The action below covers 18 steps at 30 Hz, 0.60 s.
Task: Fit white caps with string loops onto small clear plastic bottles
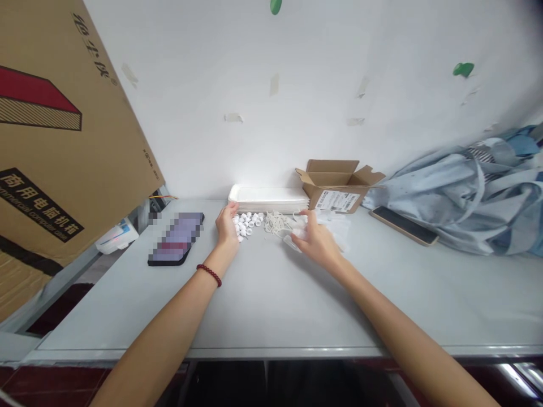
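My left hand (227, 226) reaches to the left edge of a pile of several small white caps (247, 221) on the grey table (271, 294), fingers curled down among them; a dark red bead bracelet circles its wrist. My right hand (314, 240) is closed on a clear plastic bag (337, 229) near a heap of thin white loops (276, 222). Behind both lies a stack of white trays (269, 198).
An open small cardboard box (337, 186) with a label stands behind my right hand. A phone (176, 237) lies at left, another phone (403, 225) at right beside blue cloth (470, 192). A large cardboard carton (55, 141) leans at the left.
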Each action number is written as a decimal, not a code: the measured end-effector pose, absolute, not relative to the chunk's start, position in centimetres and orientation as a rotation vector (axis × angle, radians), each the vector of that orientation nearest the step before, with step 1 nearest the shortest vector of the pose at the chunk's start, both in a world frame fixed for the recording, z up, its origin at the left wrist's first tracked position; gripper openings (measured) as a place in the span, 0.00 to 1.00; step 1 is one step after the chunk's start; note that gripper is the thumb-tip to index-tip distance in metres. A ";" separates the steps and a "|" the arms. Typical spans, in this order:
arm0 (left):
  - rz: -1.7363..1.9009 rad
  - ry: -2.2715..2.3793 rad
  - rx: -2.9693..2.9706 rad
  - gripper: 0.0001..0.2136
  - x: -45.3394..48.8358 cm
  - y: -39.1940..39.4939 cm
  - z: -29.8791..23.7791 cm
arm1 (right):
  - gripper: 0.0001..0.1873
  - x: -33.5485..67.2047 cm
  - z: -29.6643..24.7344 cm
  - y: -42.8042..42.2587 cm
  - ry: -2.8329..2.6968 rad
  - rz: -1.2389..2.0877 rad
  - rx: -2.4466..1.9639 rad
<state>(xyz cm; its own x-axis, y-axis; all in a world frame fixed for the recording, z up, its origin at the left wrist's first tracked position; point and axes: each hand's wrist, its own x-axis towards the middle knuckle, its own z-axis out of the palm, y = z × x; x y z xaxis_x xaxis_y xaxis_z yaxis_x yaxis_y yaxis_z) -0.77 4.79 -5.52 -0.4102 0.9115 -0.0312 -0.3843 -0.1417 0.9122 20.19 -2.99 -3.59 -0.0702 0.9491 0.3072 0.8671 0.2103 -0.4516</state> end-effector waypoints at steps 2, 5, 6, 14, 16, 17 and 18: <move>1.702 1.101 0.727 0.11 -0.6 4.4 -5.2 | 0.28 20.2 -3.7 -2.9 -1.946 0.217 -1.677; 1.628 1.065 0.746 0.13 -0.5 3.9 -4.9 | 0.28 20.3 -4.0 -2.7 -1.933 0.230 -1.670; 1.609 1.058 0.750 0.14 -0.5 3.9 -4.9 | 0.28 20.4 -4.0 -2.7 -1.928 0.232 -1.668; 1.595 1.051 0.813 0.10 -1.0 4.2 -4.8 | 0.28 20.4 -4.0 -2.6 -1.889 0.226 -1.673; 1.596 1.048 0.793 0.10 -1.0 4.1 -4.4 | 0.28 20.5 -4.0 -2.6 -1.874 0.231 -1.680; 1.607 1.038 0.780 0.09 -1.1 3.9 -4.2 | 0.28 20.5 -3.9 -2.6 -1.868 0.235 -1.682; 1.625 1.028 0.765 0.09 -1.1 3.8 -4.0 | 0.27 20.5 -3.9 -2.6 -1.863 0.240 -1.682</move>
